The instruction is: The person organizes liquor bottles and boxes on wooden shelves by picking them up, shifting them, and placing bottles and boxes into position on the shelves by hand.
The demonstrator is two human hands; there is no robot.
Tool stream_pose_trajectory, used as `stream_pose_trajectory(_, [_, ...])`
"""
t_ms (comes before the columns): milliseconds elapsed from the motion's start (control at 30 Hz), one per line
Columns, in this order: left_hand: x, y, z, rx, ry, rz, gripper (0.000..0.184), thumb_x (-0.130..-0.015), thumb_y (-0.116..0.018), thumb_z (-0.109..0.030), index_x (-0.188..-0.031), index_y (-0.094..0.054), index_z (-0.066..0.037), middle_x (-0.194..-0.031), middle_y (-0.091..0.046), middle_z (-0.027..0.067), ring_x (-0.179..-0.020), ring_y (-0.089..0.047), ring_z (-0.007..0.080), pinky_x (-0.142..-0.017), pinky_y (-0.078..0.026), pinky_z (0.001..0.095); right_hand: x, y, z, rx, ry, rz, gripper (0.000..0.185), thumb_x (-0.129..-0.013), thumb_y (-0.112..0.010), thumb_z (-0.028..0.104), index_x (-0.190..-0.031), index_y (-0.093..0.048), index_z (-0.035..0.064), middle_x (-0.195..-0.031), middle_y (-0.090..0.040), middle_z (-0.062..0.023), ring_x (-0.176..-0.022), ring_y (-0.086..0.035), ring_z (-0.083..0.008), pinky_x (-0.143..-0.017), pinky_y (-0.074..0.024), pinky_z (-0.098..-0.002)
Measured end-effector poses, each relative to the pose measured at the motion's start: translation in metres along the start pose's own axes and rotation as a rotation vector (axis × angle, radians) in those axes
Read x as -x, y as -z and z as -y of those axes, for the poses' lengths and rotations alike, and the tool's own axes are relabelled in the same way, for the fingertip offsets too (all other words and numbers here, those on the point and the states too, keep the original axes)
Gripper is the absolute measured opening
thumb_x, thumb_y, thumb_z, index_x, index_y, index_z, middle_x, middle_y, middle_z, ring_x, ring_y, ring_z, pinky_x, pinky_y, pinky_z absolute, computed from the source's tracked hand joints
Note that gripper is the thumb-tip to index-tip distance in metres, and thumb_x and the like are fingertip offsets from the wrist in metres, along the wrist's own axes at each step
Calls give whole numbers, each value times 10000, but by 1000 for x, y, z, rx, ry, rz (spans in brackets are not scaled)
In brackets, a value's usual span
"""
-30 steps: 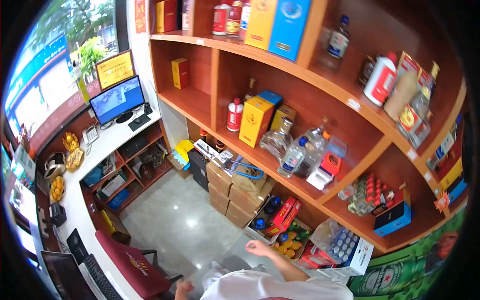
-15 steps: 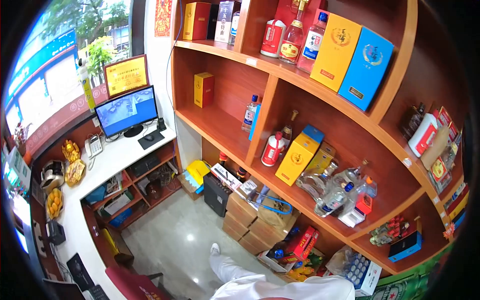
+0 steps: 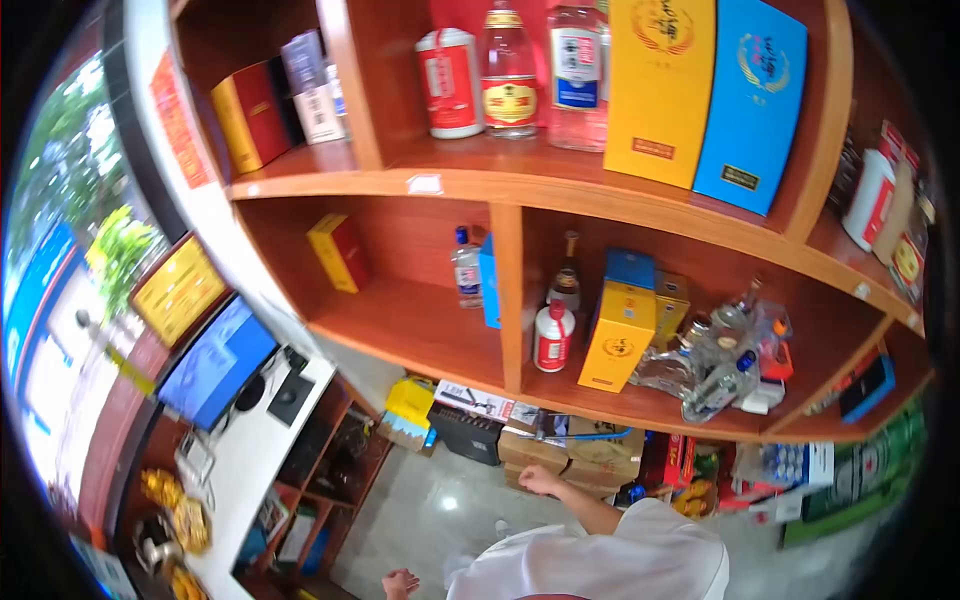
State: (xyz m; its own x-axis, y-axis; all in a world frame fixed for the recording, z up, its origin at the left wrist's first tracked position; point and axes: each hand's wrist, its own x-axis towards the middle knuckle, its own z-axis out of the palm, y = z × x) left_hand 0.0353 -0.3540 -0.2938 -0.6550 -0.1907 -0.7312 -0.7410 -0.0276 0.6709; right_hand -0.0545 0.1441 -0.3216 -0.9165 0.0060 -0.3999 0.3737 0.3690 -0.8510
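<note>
My left hand (image 3: 401,583) is low in the view, beside the white counter (image 3: 318,385), above the grey floor. Its fingers are apart and hold nothing. My right hand (image 3: 541,480) reaches forward from the white sleeve, in front of stacked brown cartons (image 3: 585,462). Its fingers are loosely bent with nothing visible in them. I cannot tell whether it touches the cartons. On the shelf above stand a yellow box (image 3: 618,335), a white bottle with a red label (image 3: 553,338) and several clear glass bottles (image 3: 715,385) lying in a heap.
Wooden shelving (image 3: 400,335) spans the room ahead, with a large yellow box (image 3: 655,110) and a blue box (image 3: 752,110) up high. A monitor (image 3: 218,362) stands on the counter at left. A black case (image 3: 466,436) and a yellow bag (image 3: 410,402) sit on the floor.
My view has turned and come closer to the shelves, which now look larger and more level. Both my hands have come into view at the bottom. The shelf goods look unmoved.
</note>
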Motion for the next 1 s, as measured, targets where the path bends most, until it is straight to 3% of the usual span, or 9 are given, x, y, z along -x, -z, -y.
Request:
stream_pose_trajectory(133, [-66, -23, -64, -186, 24, 206, 149, -943, -605, -123, -1012, -687, -19, -717, -617, 119, -696, -686, 291, -660, -638, 488, 11, 10, -53, 188, 94, -243, 337, -927, -678, 380, -1013, -755, 63, -837, -743, -129, -731, -703, -218, -650, -557, -400])
stream_pose_trajectory(267, [-120, -64, -114, -429, 85, 462, 153, -945, -601, -123, -1017, -690, -21, -725, -620, 120, -703, -687, 292, -666, -639, 490, 115, 12, -135, 396, -515, -383, 381, -874, -610, 366, -916, -764, 20, -832, -746, -195, -746, -725, -330, -720, -576, -461])
stream_pose_trajectory(300, [-131, -72, -130, -497, 92, 519, 154, -946, -600, -123, -1018, -691, -22, -727, -620, 120, -705, -687, 292, -667, -640, 490, 146, -10, -162, 33, -779, -582, 356, -813, -648, 317, -863, -759, -17, -860, -749, -228, -790, -734, -365, -729, -588, -467])
stream_pose_trajectory(433, [-170, -96, -180, -733, 99, 689, 159, -948, -595, -122, -1023, -694, -23, -736, -623, 121, -712, -688, 292, -673, -641, 492, 276, -108, -179, -75, -1325, -807, 277, -768, -705, 262, -820, -767, -3, -856, -759, -205, -786, -754, -303, -715, -588, -453])
stream_pose_trajectory(500, [-186, -107, -199, -807, 93, 726, 161, -949, -593, -122, -1026, -695, -24, -740, -625, 122, -716, -688, 292, -676, -642, 493, 326, -178, -205, -171, -1187, -761, 247, -756, -732, 275, -789, -770, 33, -844, -766, -169, -770, -757, -280, -704, -592, -430])
stream_pose_trajectory(567, [-199, -113, -216, -867, 94, 729, 164, -950, -591, -122, -1028, -697, -25, -745, -626, 122, -719, -689, 293, -679, -643, 494, 323, -247, -188, 95, -1472, -796, 251, -759, -750, 318, -753, -762, 68, -781, -758, -114, -700, -744, -228, -700, -602, -382])
stream_pose_trajectory(633, [-211, -118, -223, -929, 94, 716, 167, -951, -589, -122, -1031, -698, -26, -749, -628, 123, -723, -689, 293, -682, -643, 495, 345, -302, -208, -171, -1151, -566, 313, -789, -771, 317, -941, -804, 46, -994, -776, -199, -959, -760, -303, -846, -608, -428])
stream_pose_trajectory(767, [-222, -123, -221, -1046, 79, 678, 172, -953, -584, -121, -1036, -701, -27, -758, -631, 124, -730, -690, 293, -688, -645, 497, 340, -328, -66, -593, -1369, -845, 265, -803, -737, 283, -940, -795, 62, -869, -768, -126, -736, -740, -225, -662, -608, -371])
stream_pose_trajectory(1000, [-189, -175, -169, -1164, -131, 754, 182, -956, -577, -121, -1045, -707, -30, -773, -636, 126, -742, -691, 294, -698, -647, 501, 381, -417, -107, -693, -1274, -973, 322, -806, -772, 301, -1020, -797, 61, -872, -773, -134, -750, -749, -236, -655, -616, -376])
